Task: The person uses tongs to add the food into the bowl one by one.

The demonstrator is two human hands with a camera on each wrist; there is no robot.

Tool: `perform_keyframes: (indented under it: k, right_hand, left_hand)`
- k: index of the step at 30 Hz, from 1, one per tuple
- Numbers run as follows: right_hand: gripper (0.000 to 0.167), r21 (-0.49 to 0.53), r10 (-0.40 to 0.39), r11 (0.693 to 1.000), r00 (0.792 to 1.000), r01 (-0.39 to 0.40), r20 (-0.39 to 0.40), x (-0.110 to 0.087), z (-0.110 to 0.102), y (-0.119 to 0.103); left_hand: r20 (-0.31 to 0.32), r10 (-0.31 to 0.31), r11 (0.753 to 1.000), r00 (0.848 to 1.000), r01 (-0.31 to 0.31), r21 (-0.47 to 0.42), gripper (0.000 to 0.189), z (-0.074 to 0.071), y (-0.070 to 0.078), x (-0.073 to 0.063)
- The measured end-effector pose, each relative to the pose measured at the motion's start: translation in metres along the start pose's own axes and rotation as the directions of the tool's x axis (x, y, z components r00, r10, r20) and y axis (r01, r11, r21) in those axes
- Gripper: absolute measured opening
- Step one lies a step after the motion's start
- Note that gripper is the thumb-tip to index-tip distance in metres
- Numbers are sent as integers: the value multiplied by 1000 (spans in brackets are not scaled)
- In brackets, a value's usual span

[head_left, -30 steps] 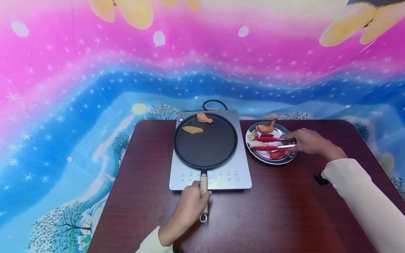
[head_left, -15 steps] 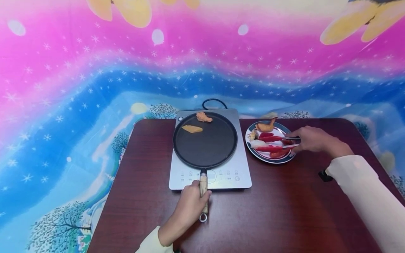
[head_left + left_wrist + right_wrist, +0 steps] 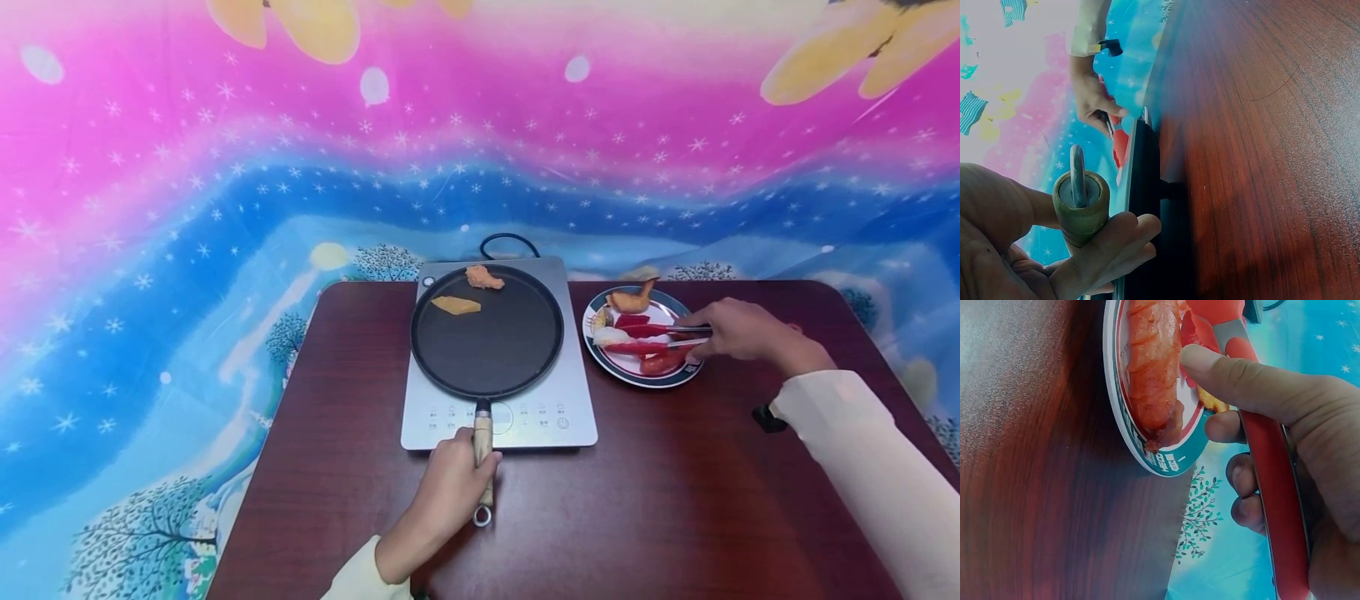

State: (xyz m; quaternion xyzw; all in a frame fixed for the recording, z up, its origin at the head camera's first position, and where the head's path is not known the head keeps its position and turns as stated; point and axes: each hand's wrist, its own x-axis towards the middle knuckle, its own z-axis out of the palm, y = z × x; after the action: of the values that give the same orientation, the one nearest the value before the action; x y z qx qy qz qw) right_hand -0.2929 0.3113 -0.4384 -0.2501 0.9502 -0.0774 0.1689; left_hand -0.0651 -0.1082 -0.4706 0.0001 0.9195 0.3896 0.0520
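Note:
My left hand (image 3: 450,475) grips the wooden handle (image 3: 483,442) of a flat black frying pan (image 3: 495,350). On the pan lie a yellow-orange flat piece (image 3: 457,306) and a brownish lump of food like a fried drumstick (image 3: 484,277). My right hand (image 3: 738,333) holds red-and-metal tongs (image 3: 1272,494) over a plate (image 3: 600,367). The tongs' red tips reach a whitish piece (image 3: 611,336); whether they pinch it I cannot tell. A scored sausage (image 3: 1152,369) lies on the plate nearest me, and a browned chicken wing (image 3: 630,300) at its far side.
Under the pan sits a silver induction cooker (image 3: 573,408) with a black cord (image 3: 510,236) behind it. The dark red wooden table (image 3: 637,500) ends at a colourful printed cloth (image 3: 450,167) at the back.
My right hand has shifted slightly to the right with the tongs, and the tongs' arms have come closer together. The left hand and pan stay put.

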Motion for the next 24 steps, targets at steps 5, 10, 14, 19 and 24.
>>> perform_keyframes:
  k: [5,10,14,19,24]
  right_hand:
    - [64,22,11,1000,1000,-10,-5,-3,-5,-3]
    - [64,28,6,1000,1000,-5,-19,-4,-9,-8]
    - [63,31,11,999,1000,-10,-26,-4,-13,-14]
    - [67,23,24,999,999,-23,-46,-2,-19,-20]
    - [74,21,28,999,996,-26,-80,-2,-26,-30]
  left_hand:
    - [-1,4,1000,1000,-4,-4,32,0,0,0]
    - [-9,7,1000,1000,-7,3,32,0,0,0]
    - [-17,13,1000,1000,-13,15,33,0,1,0]
    - [-17,16,1000,1000,-15,16,34,0,0,0]
    - [-15,31,999,999,-31,13,32,-1,0,-2]
